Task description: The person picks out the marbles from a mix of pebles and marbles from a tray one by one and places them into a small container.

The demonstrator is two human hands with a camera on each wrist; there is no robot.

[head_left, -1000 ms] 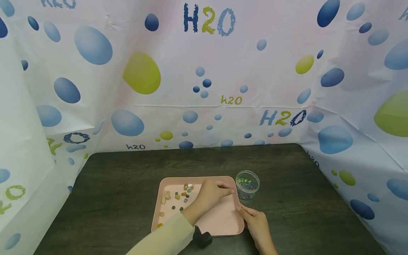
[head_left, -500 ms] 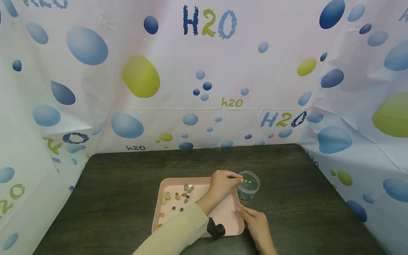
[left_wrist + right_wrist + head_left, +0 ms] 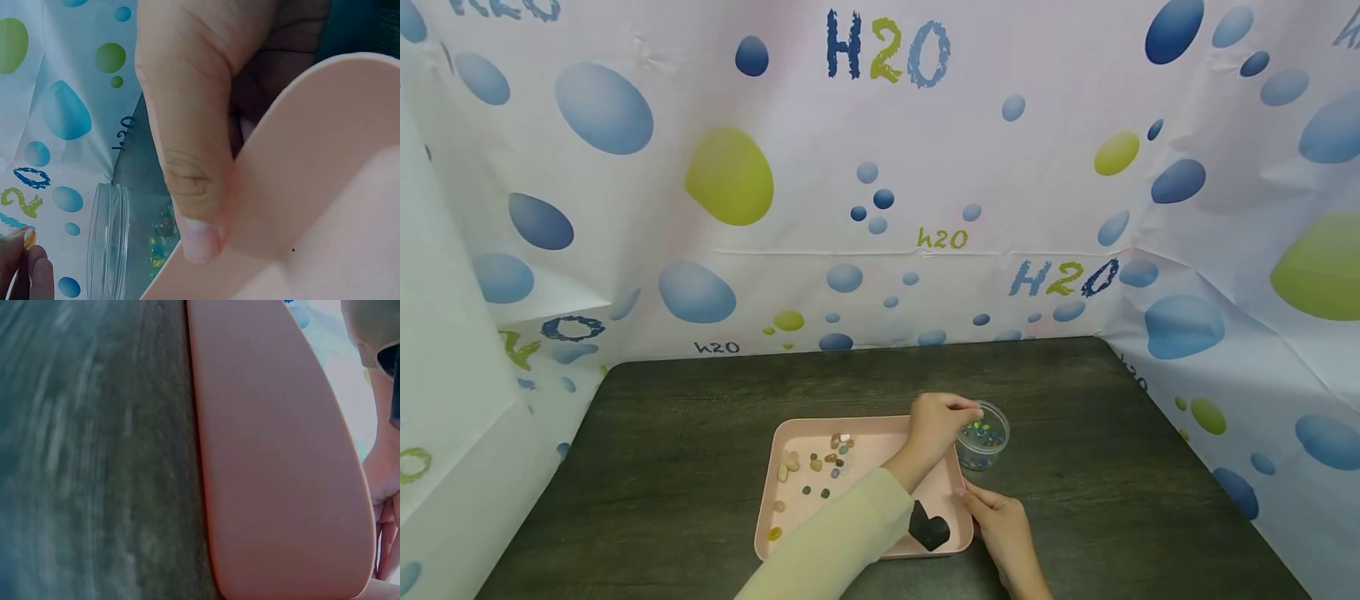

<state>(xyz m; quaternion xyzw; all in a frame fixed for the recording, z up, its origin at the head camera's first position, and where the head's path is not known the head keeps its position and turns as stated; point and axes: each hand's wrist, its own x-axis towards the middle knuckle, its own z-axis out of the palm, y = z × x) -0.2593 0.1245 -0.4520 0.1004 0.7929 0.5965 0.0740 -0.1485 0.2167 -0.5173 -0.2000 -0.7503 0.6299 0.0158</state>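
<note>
My left hand point(image 3: 934, 429) is at the rim of a clear round jar point(image 3: 977, 460), pinching a small glass marble point(image 3: 29, 237) with an orange streak between thumb and fingertips. Green and blue marbles point(image 3: 983, 432) lie inside the jar. My right hand point(image 3: 1006, 533) grips the near right part of a pink tray point(image 3: 883, 435), its thumb point(image 3: 200, 240) over the rim. In the right wrist view the tray's outer wall point(image 3: 281, 456) fills the middle, with the left hand point(image 3: 389, 506) beyond it at the right edge.
Several small polished stones point(image 3: 837, 460) lie scattered on the tray's left half, with a yellow one point(image 3: 775, 533) at its near left. A black wrist camera point(image 3: 928, 529) hangs below the left sleeve point(image 3: 842, 533), over the tray. Beneath everything is a dark wooden table point(image 3: 685, 467).
My left hand has moved right and slightly away, from above the tray's right side to the jar's rim. The right hand keeps its grip on the tray.
</note>
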